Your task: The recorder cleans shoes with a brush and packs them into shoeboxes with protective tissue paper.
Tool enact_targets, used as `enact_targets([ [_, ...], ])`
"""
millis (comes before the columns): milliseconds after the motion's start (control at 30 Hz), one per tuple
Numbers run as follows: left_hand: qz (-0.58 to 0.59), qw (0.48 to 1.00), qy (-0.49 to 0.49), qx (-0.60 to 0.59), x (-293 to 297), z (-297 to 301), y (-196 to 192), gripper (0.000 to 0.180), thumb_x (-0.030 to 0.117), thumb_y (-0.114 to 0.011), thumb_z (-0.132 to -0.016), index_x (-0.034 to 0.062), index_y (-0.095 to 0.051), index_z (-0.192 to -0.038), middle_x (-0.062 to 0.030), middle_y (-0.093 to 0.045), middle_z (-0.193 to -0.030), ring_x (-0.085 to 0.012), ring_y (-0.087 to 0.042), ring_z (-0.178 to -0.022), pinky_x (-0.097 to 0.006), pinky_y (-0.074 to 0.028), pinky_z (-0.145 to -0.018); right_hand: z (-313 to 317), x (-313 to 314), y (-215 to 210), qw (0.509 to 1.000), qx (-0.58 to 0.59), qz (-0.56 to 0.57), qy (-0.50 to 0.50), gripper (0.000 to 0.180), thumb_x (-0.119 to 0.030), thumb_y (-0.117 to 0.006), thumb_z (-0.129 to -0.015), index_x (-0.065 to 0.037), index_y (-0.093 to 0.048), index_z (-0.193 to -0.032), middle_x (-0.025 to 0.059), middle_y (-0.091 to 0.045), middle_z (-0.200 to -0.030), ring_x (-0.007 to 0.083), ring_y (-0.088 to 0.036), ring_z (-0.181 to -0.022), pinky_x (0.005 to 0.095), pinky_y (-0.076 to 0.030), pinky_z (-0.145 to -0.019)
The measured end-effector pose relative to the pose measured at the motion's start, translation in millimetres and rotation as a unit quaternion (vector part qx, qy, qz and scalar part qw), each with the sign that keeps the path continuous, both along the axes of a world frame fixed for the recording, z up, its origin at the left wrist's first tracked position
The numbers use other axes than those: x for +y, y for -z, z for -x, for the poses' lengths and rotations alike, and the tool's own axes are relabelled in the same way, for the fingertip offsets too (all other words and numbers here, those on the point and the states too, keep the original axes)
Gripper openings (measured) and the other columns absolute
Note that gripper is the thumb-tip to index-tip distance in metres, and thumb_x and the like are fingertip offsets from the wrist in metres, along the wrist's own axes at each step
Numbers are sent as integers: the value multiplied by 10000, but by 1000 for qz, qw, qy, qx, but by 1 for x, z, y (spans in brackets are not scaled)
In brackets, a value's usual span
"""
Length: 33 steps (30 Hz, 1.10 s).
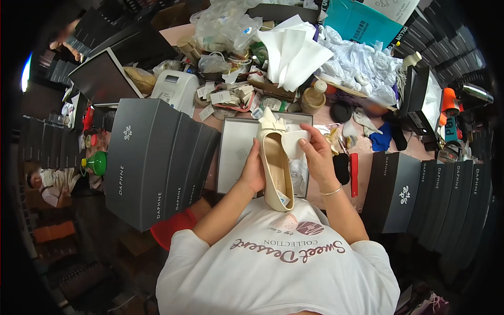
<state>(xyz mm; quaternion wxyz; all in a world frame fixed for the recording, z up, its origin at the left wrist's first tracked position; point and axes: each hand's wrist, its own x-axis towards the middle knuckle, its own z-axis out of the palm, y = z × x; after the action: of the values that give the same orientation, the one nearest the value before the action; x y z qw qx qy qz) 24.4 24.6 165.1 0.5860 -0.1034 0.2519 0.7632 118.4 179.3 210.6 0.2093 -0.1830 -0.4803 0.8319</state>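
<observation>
A cream flat shoe (271, 181) with a bow near its pointed toe is held up in front of me, toe away from my body. Its heel end is close to my shirt, and a small label shows inside. My left hand (254, 170) is closed on the shoe's left side. Between the thumb and fingers of my right hand (320, 160) is a small white pad with rounded corners (294, 144), which overlaps the shoe's right edge near the bow. Whether the pad presses on the shoe, I cannot tell. Beneath lies an open shoe box (229, 149) with white paper in it.
Dark grey shoe boxes stand in rows at left (137, 163) and right (391, 197). Close to my right hand are a red bar-shaped object (354, 175) and a black item (341, 168). A jar (313, 97), white paper sheets (294, 50) and a label printer (175, 92) crowd the far side.
</observation>
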Motion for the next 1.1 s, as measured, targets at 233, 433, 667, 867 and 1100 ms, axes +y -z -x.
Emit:
enact_targets([
  [233, 9, 998, 17, 57, -1, -2, -22, 758, 673, -385, -881, 90, -387, -1366, -105, -512, -1295, -241, -509, -1176, -419, -404, -1004, -23, -25, 2, 896, -180, -405, -19, 338, -55, -638, -829, -27, -527, -1148, 88, -616, -779, 172, -610, -717, 302, -475, -653],
  [433, 6, 997, -6, 82, -6, -5, -27, 742, 655, -373, -897, 78, -388, -1362, -110, -509, -1301, -248, -505, -1184, -409, -403, -1008, -37, -26, -24, 853, -129, -495, -105, 341, -48, -625, -815, -14, -571, -1150, 153, -613, -850, 270, -609, -726, 342, -485, -635],
  [667, -2, 997, -11, 77, -6, -10, -28, 753, 673, -357, -892, 89, -381, -1367, -92, -498, -1297, -232, -484, -1190, -407, -383, -1017, -30, -22, -39, 635, -197, -741, -97, 211, -52, -584, -760, -54, -589, -971, 80, -564, -734, 236, -622, -654, 344, -482, -549],
  [867, 17, 993, -20, 115, -4, -13, -29, 773, 680, -293, -903, 81, -350, -1388, -97, -469, -1341, -228, -455, -1230, -383, -341, -1054, -8, -51, 3, 583, -112, -787, -165, 117, -126, -567, -763, -37, -553, -839, 78, -576, -718, 227, -624, -543, 345, -474, -433],
  [1100, 32, 993, -38, 106, -18, -9, -25, 827, 709, -318, -878, 46, -378, -1368, -115, -486, -1323, -250, -468, -1220, -388, -351, -1049, 19, -33, -21, 795, -127, -569, -166, 179, -166, -581, -815, -14, -567, -909, 199, -633, -791, 364, -631, -698, 433, -504, -626],
])
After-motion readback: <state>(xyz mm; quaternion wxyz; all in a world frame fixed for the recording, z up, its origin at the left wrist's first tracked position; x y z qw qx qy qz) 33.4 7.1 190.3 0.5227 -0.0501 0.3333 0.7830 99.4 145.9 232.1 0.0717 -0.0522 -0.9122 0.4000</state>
